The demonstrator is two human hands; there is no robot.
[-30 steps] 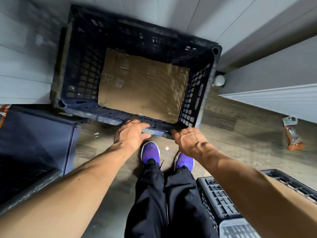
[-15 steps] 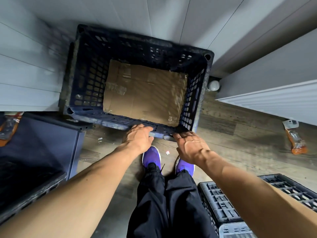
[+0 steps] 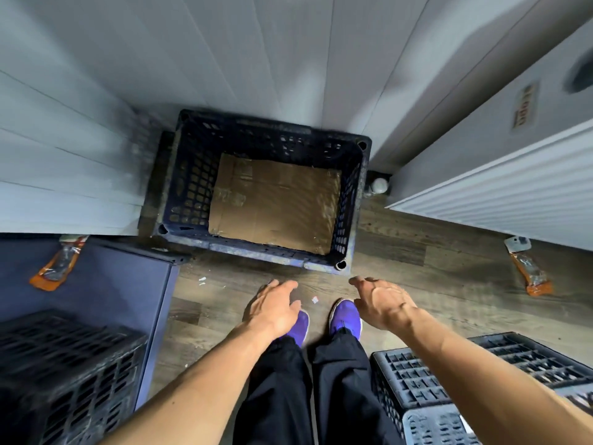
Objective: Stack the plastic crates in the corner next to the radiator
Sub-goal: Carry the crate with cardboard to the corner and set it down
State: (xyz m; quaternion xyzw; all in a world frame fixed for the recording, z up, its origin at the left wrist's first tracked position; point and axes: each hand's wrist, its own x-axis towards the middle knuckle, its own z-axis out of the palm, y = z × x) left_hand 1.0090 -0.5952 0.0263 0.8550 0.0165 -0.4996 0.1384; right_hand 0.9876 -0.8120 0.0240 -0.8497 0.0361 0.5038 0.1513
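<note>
Corner crate [image 3: 263, 250]: dark blue, open top, sitting on the floor [image 3: 417, 261] in the far corner. Its far side is close to the wall and its right end is just beside the radiator [image 3: 497, 194]. A cardboard sheet [image 3: 276, 203] lies flat inside it. Its long axis runs left to right along the far wall.

Hands: the left hand [image 3: 276, 308] and right hand [image 3: 382, 303] hover on the near side of that crate, apart from its rim. Fingers are spread and relaxed, palms down, and they hold nothing.

Deciding relation: the base looks placed, so the next crate probably has to come from the near side.
- The grey crate [image 3: 407, 383] lies near right, below the right forearm, so the right hand is the nearer one. The arm and the frame edge hide part of it, so its long axis cannot be told for certain.
- A black crate [image 3: 70, 374] sits near left by a blue cabinet [image 3: 106, 284], closer to the left hand.

Judgement: either crate must travel from near to far and be turned so its long side matches the base's left-right axis. The radiator on the right probably limits swing room there.
</note>
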